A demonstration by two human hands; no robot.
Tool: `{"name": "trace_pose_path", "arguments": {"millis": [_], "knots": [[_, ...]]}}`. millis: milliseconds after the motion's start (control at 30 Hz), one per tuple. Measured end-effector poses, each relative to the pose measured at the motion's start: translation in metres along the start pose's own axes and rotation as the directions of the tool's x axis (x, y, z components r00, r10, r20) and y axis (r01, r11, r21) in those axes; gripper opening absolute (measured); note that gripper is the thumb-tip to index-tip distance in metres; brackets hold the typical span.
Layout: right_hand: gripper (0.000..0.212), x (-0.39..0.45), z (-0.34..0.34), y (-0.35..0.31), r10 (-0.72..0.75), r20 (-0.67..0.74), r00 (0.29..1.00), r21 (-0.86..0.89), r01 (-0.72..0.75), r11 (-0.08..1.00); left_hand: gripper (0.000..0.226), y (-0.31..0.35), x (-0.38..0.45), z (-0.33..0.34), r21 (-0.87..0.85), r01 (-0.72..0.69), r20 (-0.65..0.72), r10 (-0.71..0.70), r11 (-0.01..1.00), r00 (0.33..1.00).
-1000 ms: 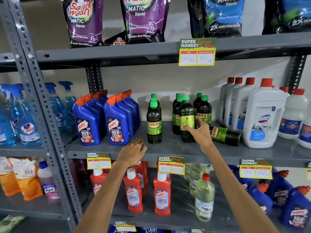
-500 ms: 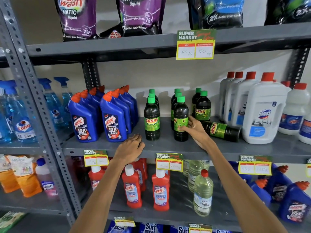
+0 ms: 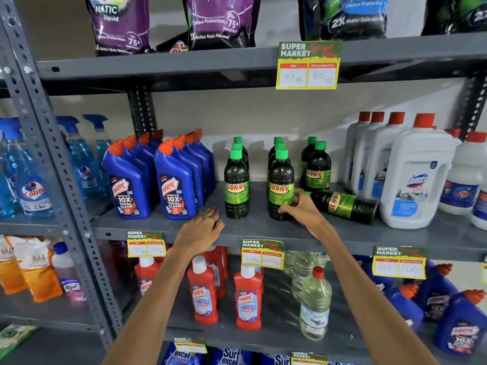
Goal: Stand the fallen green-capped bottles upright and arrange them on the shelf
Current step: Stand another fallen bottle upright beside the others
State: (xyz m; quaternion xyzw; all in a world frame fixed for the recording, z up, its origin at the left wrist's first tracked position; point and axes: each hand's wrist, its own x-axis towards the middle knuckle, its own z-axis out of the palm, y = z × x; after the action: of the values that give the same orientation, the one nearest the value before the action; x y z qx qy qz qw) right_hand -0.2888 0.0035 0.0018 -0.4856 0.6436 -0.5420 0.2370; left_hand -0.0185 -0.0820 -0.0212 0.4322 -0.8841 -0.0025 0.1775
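Note:
Dark "Sunny" bottles with green caps stand in three rows on the middle grey shelf [image 3: 258,227]. My right hand [image 3: 300,210] wraps the lower right side of the front upright bottle [image 3: 280,180] of the middle row, thumb in front and fingers behind. Just right of that hand, one green-capped bottle [image 3: 345,206] lies on its side, its cap end hidden behind my hand. The left row's front bottle [image 3: 236,185] and the right row's front bottle [image 3: 318,171] stand upright. My left hand [image 3: 201,229] rests palm down on the shelf's front edge, holding nothing.
Blue Harpic bottles [image 3: 174,185] stand to the left of the green-capped rows. White Domex jugs [image 3: 413,175] stand to the right, close to the fallen bottle's base. Price tags [image 3: 263,255] hang from the shelf edge. Red Harpic bottles [image 3: 247,299] fill the shelf below.
My right hand set the bottle it held upright at the front of the middle row and slid down to its base. My left hand stayed on the shelf edge.

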Motion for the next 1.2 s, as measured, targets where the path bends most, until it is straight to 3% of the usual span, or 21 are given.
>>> {"name": "trace_pose_path", "arguments": {"millis": [100,200,400,633,800,867,967,1033,1133,1200], "knots": [[0.044,-0.005,0.0,-0.006,-0.042,0.031,0.999,-0.019,0.042,0.999,0.053,0.0,0.0,0.0,-0.005,0.003,0.01,-0.003,1.0,1.0],[0.058,-0.007,-0.003,-0.004,-0.045,0.036,0.998,-0.027,0.046,0.999,0.053,0.0,0.001,0.0,-0.009,0.0,0.014,0.0,1.0,1.0],[0.049,-0.01,-0.003,-0.007,-0.044,0.052,0.998,0.002,0.044,0.999,0.052,0.0,0.0,-0.001,-0.012,0.006,0.023,-0.006,1.0,1.0],[0.052,-0.011,-0.002,-0.008,-0.032,0.056,0.998,0.004,0.032,0.999,0.052,0.002,-0.003,-0.004,-0.018,0.008,0.029,-0.007,1.0,1.0],[0.073,-0.017,-0.008,-0.009,-0.015,0.082,0.997,0.017,0.013,1.0,0.052,0.003,-0.002,-0.006,-0.027,0.022,0.024,-0.021,0.999,0.999],[0.081,-0.024,-0.014,-0.008,-0.091,0.032,0.995,-0.152,0.095,0.984,0.052,0.0,-0.005,-0.005,-0.021,0.022,0.017,-0.022,1.0,1.0],[0.078,-0.028,-0.033,-0.01,-0.322,-0.036,0.946,-0.604,0.237,0.761,0.051,-0.005,-0.011,-0.001,-0.028,0.055,0.007,-0.055,0.998,0.998],[0.079,-0.02,-0.054,-0.021,-0.311,-0.04,0.949,-0.808,0.153,0.57,0.051,-0.01,-0.013,-0.006,-0.025,0.071,-0.013,-0.072,0.997,0.997],[0.085,-0.002,-0.087,-0.035,0.062,0.005,0.998,-0.929,-0.018,0.37,0.051,-0.012,-0.009,-0.007,-0.012,0.076,-0.02,-0.076,0.997,0.997],[0.088,-0.003,-0.098,-0.043,0.277,0.054,0.96,-0.94,-0.045,0.339,0.051,-0.008,-0.008,-0.007,-0.017,0.08,-0.024,-0.081,0.997,0.996]]}}
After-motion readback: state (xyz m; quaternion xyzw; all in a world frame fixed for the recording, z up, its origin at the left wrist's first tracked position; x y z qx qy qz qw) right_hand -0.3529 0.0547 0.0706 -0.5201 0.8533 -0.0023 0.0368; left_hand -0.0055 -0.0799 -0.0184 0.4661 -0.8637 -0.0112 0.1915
